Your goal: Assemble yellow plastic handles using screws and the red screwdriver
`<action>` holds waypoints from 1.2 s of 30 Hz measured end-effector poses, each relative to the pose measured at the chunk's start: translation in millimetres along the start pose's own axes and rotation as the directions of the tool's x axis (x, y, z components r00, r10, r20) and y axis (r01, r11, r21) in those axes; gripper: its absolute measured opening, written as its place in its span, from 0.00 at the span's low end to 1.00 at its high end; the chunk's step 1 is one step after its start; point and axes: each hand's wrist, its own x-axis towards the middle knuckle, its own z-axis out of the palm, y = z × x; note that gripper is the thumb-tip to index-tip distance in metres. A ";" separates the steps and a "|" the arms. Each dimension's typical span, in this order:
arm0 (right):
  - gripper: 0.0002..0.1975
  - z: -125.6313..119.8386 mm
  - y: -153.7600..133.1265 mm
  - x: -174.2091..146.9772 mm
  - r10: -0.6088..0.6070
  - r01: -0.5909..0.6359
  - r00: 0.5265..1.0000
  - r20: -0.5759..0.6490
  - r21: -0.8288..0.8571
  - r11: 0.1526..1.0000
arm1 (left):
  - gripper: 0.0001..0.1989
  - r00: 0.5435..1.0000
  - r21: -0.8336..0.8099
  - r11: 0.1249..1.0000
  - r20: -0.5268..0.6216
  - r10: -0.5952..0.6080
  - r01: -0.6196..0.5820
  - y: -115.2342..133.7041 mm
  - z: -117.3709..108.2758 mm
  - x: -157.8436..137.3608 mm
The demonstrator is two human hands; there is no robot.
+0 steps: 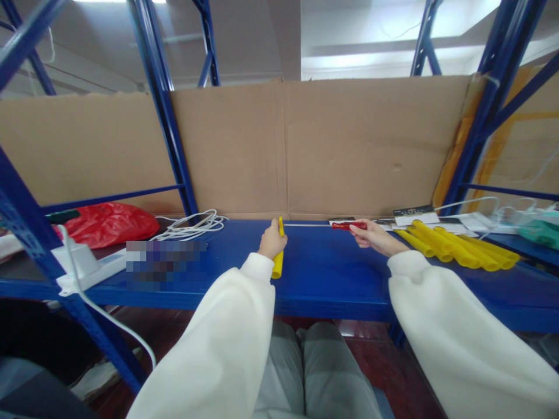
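My left hand is closed around a yellow tube, which stands out above and below my fingers over the middle of the blue shelf. My right hand grips the red handle of a screwdriver. Its long thin shaft points left, and the tip end comes close to the upper part of the tube. Whether the two touch, I cannot tell. To the right of my right hand lie several more yellow tubes, side by side in a loose pile.
A cardboard panel closes off the back between blue uprights. At left are a red plastic bag, a coiled white cable and a white power strip. Printed cards lie behind the tubes, with a green item far right.
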 end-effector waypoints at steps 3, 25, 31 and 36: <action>0.31 -0.9 0.0 0.4 -0.025 0.024 0.999 -0.039 -0.031 0.999 | 0.14 1.000 0.000 1.000 -0.014 0.005 -0.005 -1.0 0.8 0.4; 0.31 0.4 -3.8 0.7 0.034 -0.036 0.991 -0.126 -0.012 0.999 | 0.14 0.999 -0.069 0.997 0.023 0.026 -0.025 -0.3 0.9 1.0; 0.28 0.0 -2.9 2.1 0.044 -0.045 0.991 -0.130 -0.007 0.999 | 0.15 0.999 -0.071 0.997 0.021 0.031 -0.029 -1.7 3.6 2.4; 0.26 0.8 -4.4 0.7 0.033 -0.034 0.991 -0.130 -0.008 0.999 | 0.14 0.999 -0.061 0.998 0.023 0.025 -0.024 -1.9 4.2 2.0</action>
